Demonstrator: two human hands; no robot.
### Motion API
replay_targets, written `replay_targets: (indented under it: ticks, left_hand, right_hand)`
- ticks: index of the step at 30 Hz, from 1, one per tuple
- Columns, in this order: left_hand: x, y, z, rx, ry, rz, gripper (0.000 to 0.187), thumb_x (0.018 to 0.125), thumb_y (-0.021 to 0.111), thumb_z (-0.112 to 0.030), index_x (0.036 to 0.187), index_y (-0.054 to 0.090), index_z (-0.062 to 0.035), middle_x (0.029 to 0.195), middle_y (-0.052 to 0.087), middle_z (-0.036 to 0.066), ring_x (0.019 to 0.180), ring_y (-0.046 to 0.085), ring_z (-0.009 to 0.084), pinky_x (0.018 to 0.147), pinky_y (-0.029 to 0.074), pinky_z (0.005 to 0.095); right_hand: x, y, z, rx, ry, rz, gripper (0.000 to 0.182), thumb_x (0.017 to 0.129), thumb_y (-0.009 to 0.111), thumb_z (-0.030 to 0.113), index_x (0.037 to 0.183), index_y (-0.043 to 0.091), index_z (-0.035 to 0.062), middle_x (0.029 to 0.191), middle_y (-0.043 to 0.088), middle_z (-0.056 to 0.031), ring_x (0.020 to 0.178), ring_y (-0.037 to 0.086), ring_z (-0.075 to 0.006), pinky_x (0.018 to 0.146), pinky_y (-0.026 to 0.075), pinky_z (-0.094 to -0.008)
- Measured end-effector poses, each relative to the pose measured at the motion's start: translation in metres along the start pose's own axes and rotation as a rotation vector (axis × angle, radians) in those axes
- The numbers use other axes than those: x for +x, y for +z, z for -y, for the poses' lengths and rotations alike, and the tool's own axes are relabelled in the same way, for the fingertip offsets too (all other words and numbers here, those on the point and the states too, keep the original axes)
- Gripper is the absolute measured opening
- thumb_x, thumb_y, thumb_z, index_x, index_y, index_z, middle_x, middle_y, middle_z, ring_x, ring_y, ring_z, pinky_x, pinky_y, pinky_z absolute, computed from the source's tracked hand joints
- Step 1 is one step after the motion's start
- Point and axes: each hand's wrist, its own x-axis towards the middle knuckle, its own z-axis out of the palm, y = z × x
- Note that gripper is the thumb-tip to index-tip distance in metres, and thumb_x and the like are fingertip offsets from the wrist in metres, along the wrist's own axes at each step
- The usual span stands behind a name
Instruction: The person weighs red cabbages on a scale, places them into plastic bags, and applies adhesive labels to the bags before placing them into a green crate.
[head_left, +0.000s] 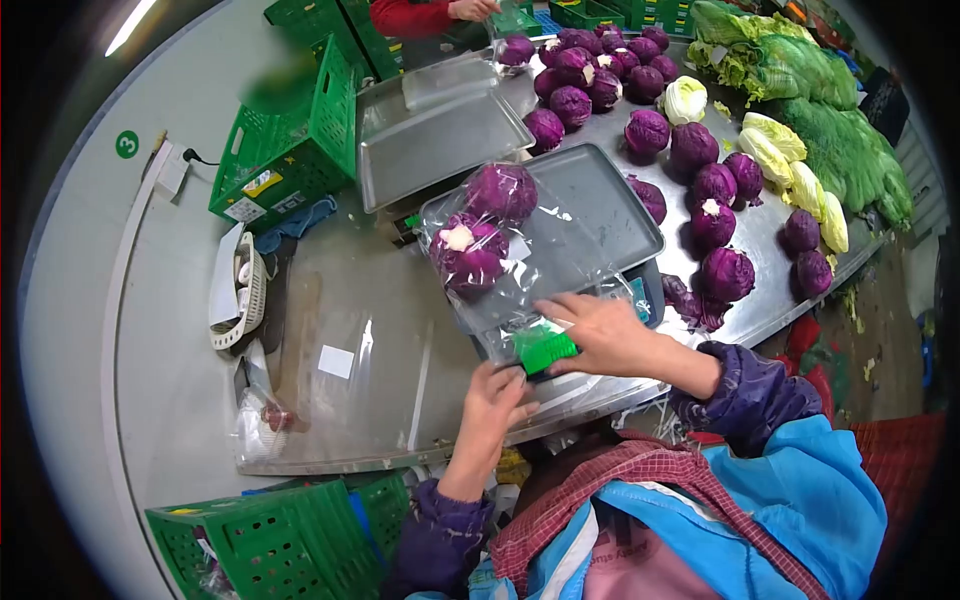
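Observation:
Two red cabbages (470, 252) lie in a clear plastic bag (510, 300) on a grey tray (590, 200). The bag's near end reaches my hands. My right hand (612, 335) is closed around the right end of a bright green ridged piece (546, 347), its fingers over the plastic and its thumb low on the green. What this green piece belongs to, I cannot make out. My left hand (488, 405) is just left of it, fingertips close to the bag's near edge, thumb and fingers apart. Nothing shows in its grip.
Several loose red cabbages (727, 274) and pale Chinese cabbages (765, 157) cover the right side of the metal table (400, 400). Green net sacks (835, 150) are behind them. Metal trays (440, 150) and green crates (290, 150) stand far left. Across the table, a person's hand (475, 9) holds bagged cabbage.

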Motion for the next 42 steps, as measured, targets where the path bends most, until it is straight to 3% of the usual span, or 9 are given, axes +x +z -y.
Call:
replay_targets:
  ticks: [4,14,23,26,28,30,33,36,42]
  left_hand:
    - [0.034,0.005,-0.009,-0.031,0.071,-0.165,0.032,0.089,0.050,-0.016,0.114,0.046,0.0036,0.101,0.058,0.012,0.086,0.059,0.0188,0.068,0.052,0.0297]
    - [0.022,-0.018,-0.021,0.015,-0.098,0.041,0.034,0.084,0.050,-0.001,0.116,0.042,0.0022,0.104,0.058,0.015,0.079,0.062,0.0214,0.068,0.053,0.0311]
    - [-0.044,-0.046,-0.004,0.108,-0.322,0.294,0.040,0.080,0.055,0.002,0.117,0.040,0.0003,0.093,0.056,0.011,0.073,0.057,0.0156,0.060,0.047,0.0265]
    - [-0.054,-0.078,-0.017,0.309,-0.376,0.413,0.042,0.078,0.058,0.001,0.117,0.041,0.0015,0.096,0.056,0.011,0.076,0.057,0.0153,0.063,0.047,0.0274]
    - [-0.049,-0.079,-0.019,0.406,-0.377,0.444,0.043,0.076,0.060,0.001,0.115,0.043,0.0028,0.098,0.056,0.012,0.080,0.056,0.0162,0.067,0.047,0.0291]
    - [-0.027,-0.065,-0.009,1.062,0.425,-0.442,0.039,0.071,0.062,0.002,0.109,0.051,0.0039,0.103,0.055,0.014,0.097,0.054,0.0222,0.080,0.045,0.0351]
    - [0.010,-0.034,0.003,1.138,0.922,-0.324,0.035,0.070,0.061,0.002,0.104,0.057,0.0027,0.111,0.053,0.016,0.111,0.047,0.0291,0.091,0.038,0.0380]
    - [0.035,-0.017,-0.014,1.401,1.162,-0.113,0.033,0.074,0.057,0.001,0.107,0.056,0.0013,0.112,0.054,0.015,0.112,0.047,0.0306,0.097,0.033,0.0360]
    - [0.034,0.002,-0.148,0.309,0.907,-0.180,0.024,0.091,0.045,-0.014,0.095,0.063,0.0007,0.099,0.062,0.006,0.095,0.054,0.0134,0.082,0.039,0.0274]
  right_hand:
    - [0.023,0.002,0.014,0.275,0.130,0.490,0.066,0.068,0.069,0.035,0.122,0.044,0.0065,0.091,0.060,-0.0140,0.086,0.059,-0.0312,0.068,0.047,-0.0417]
    - [-0.017,-0.034,0.025,0.384,-0.363,0.500,0.043,0.071,0.064,0.023,0.111,0.049,0.0182,0.090,0.048,-0.0096,0.073,0.058,-0.0301,0.053,0.046,-0.0405]
    - [-0.036,-0.086,0.019,0.776,-0.337,0.195,0.015,0.076,0.066,0.016,0.087,0.061,0.0068,0.071,0.061,-0.0058,0.062,0.060,-0.0223,0.052,0.047,-0.0308]
    - [-0.041,-0.100,-0.031,0.396,-0.051,-0.164,0.015,0.074,0.066,0.008,0.089,0.063,0.0050,0.075,0.063,-0.0046,0.054,0.061,-0.0170,0.050,0.048,-0.0260]
    - [-0.028,-0.094,-0.060,0.096,0.047,-0.194,0.050,0.067,0.064,0.005,0.116,0.052,0.0086,0.107,0.059,-0.0099,0.091,0.060,-0.0243,0.073,0.049,-0.0297]
    - [-0.023,-0.061,-0.090,-0.125,-0.022,-0.188,0.061,0.064,0.066,0.002,0.122,0.048,0.0100,0.120,0.051,-0.0095,0.109,0.050,-0.0241,0.086,0.043,-0.0346]
    - [-0.006,-0.024,-0.097,-0.247,-0.303,-0.200,0.050,0.063,0.068,0.005,0.111,0.056,0.0135,0.116,0.054,-0.0081,0.110,0.050,-0.0238,0.094,0.037,-0.0412]
    - [0.020,-0.011,-0.094,0.107,-0.275,-0.232,0.032,0.063,0.067,0.005,0.095,0.064,0.0119,0.101,0.061,-0.0062,0.101,0.055,-0.0230,0.093,0.037,-0.0388]
    - [0.080,-0.111,-0.054,0.886,0.056,-0.591,0.011,0.072,0.068,0.006,0.081,0.063,0.0015,0.070,0.062,-0.0057,0.066,0.053,-0.0048,0.059,0.044,-0.0243]
